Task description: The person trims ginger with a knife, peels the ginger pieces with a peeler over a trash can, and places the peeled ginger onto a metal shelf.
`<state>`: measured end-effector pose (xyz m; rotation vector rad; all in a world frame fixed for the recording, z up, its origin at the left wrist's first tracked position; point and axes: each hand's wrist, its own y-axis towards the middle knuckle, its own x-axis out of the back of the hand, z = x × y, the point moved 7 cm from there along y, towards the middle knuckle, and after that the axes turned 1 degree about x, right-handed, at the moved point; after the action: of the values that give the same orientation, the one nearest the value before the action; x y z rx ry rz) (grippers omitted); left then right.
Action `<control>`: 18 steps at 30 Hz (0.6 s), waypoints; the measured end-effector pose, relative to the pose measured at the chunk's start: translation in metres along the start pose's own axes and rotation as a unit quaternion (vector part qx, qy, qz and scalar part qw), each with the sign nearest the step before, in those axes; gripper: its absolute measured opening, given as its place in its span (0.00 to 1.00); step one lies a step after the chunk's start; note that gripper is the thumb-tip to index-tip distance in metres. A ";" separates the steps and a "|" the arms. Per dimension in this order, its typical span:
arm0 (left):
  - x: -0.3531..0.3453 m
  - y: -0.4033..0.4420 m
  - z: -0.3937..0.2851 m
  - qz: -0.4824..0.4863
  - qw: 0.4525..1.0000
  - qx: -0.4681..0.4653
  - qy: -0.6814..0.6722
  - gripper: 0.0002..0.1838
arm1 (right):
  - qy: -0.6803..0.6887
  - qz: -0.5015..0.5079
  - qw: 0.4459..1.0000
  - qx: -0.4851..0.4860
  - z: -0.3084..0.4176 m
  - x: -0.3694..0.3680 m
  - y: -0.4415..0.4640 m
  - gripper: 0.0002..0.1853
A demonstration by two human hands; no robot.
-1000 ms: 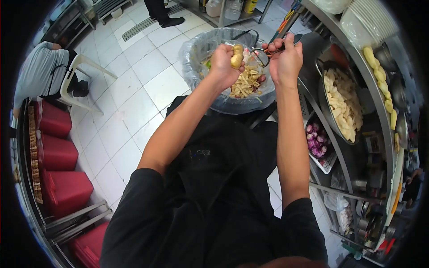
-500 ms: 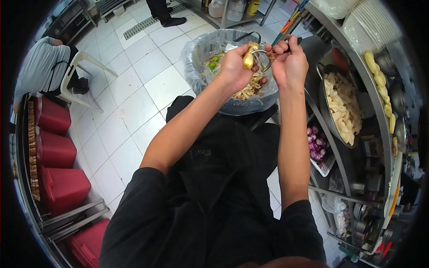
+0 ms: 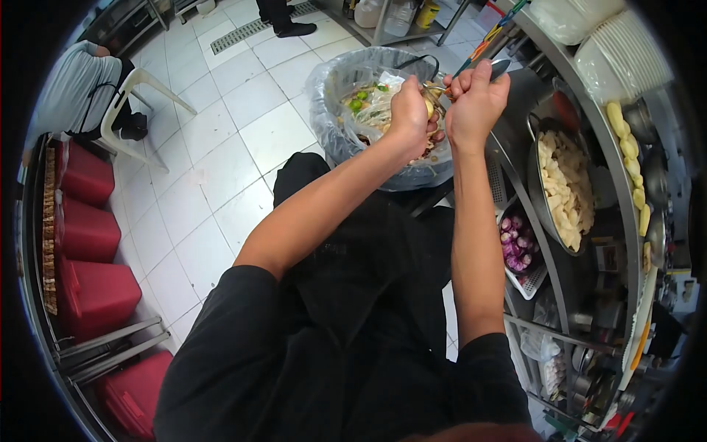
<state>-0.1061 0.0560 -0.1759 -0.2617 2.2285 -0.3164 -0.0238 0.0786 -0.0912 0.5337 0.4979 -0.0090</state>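
My left hand (image 3: 412,114) is closed around a yellow, knobbly root (image 3: 429,109) that looks like ginger, mostly covered by the fingers. Close beside it, my right hand (image 3: 475,99) grips what appears to be a peeler (image 3: 499,68); its dark handle end sticks out past the fist. Its metal part meets the root, though the fingers hide the exact contact. Both hands are above a bin lined with clear plastic (image 3: 322,110), which contains peelings, green pieces and other scraps.
To the right, a large pan of pale peeled chunks (image 3: 565,188) sits by a metal shelf with a row of yellow pieces (image 3: 626,140). Purple onions (image 3: 518,239) fill a white basket below. Red containers (image 3: 99,295) line the left. One person sits on a white chair (image 3: 129,96); another stands farther back.
My left hand has turned, so its back now covers more of the root. My right hand has tilted, showing more of the dark handle. The view has shifted slightly.
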 end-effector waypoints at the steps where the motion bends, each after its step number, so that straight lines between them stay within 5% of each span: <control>1: 0.002 -0.002 0.002 -0.007 1.000 0.006 0.008 0.16 | -0.016 0.002 1.000 0.013 -0.002 0.000 -0.002 0.07; 6: 0.019 0.014 0.012 0.009 0.998 0.025 0.050 0.11 | -0.089 -0.008 0.993 0.082 -0.016 0.005 -0.004 0.08; 9: 0.030 0.013 0.016 0.014 0.998 0.044 0.032 0.09 | -0.278 -0.036 0.951 0.128 -0.027 0.005 0.000 0.10; 13: 0.044 -0.002 0.014 0.002 0.998 0.056 0.026 0.07 | -0.309 -0.059 0.948 0.044 -0.066 0.041 0.031 0.11; 18: 0.051 -0.005 0.003 -0.009 0.995 0.090 0.038 0.10 | -0.141 -0.042 0.987 -0.059 -0.049 0.030 0.028 0.08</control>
<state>-0.1348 0.0360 -0.2140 -0.1744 2.2553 -0.5411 -0.0152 0.1297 -0.1279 0.3878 0.2420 -0.1328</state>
